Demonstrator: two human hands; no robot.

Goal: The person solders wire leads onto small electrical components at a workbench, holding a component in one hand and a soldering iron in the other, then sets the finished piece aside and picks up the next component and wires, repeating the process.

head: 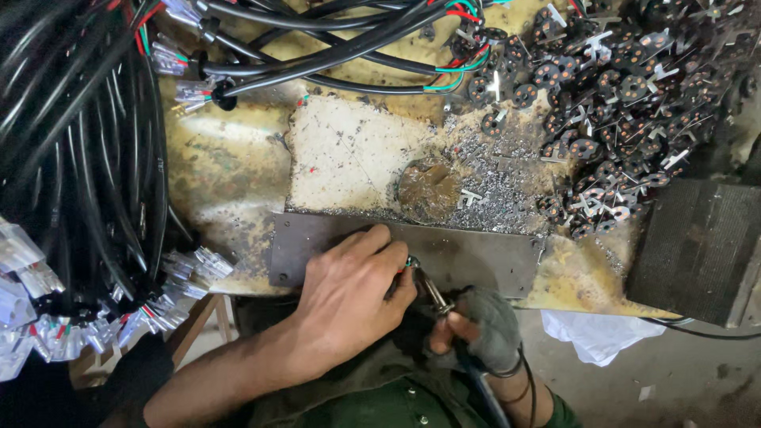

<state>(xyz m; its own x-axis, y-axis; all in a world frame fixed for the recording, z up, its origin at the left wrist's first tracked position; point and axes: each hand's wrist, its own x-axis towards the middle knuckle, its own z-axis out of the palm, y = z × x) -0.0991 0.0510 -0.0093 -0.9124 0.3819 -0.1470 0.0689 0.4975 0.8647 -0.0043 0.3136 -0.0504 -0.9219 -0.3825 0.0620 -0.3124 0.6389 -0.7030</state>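
left hand [349,297] fingers pinching wire end [411,261] at plate [476,257] front edge | right hand [479,329] clenched on soldering iron [434,293]

Bare left hand [349,297]; grey fingerless glove on right hand [483,329]

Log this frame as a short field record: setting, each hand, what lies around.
setting: worn workbench, seen from above
left hand: bare, fingers bent, resting on a dark metal plate and pinching a small part with green and red wires
right hand: in a grey fingerless glove, gripping a soldering iron whose tip meets that part
upper right: pile of small black round parts
left: bundles of black cables ending in clear connectors
centre: metal shavings
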